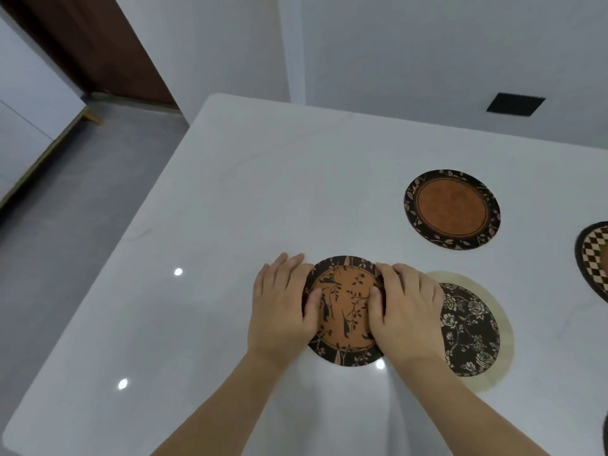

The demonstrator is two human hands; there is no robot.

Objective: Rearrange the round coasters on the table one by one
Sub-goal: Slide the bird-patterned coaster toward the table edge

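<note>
A round coaster with an orange centre, black leaf pattern and dark rim (345, 304) lies on the white table (230, 192). My left hand (283, 307) grips its left edge, thumb on top. My right hand (408, 311) grips its right edge the same way. A black floral coaster with a pale rim (470, 327) lies just to the right, partly under my right hand. Farther back sits a coaster with a plain orange centre and dark leafy border (452, 209). A checkered coaster (595, 258) is cut off at the right edge.
The table's left edge runs diagonally above a grey floor (65, 209). White walls stand behind the table, with a dark square panel (515, 104) low on the right wall. A brown door (98, 44) is at the upper left.
</note>
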